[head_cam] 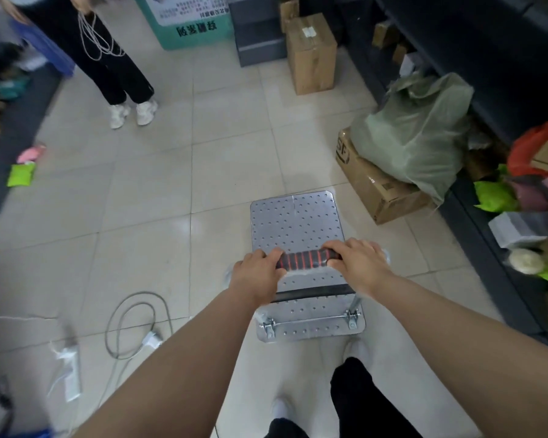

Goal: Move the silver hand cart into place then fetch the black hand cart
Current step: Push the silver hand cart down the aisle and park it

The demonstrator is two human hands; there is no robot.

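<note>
The silver hand cart (295, 219) stands on the tiled floor just ahead of me, its perforated metal deck bare. Its handle (302, 260) has a black grip with red rings. My left hand (258, 273) is closed around the left end of that grip. My right hand (359, 263) is closed around the right end. No black hand cart shows in this view.
A person in black trousers (114, 67) stands at the far left. Cardboard boxes (312, 53) and a green plastic bag (421, 134) on a box (380, 191) line the dark shelving (487, 45) on the right. A grey cable (133, 327) and white power strip (70, 371) lie left of me.
</note>
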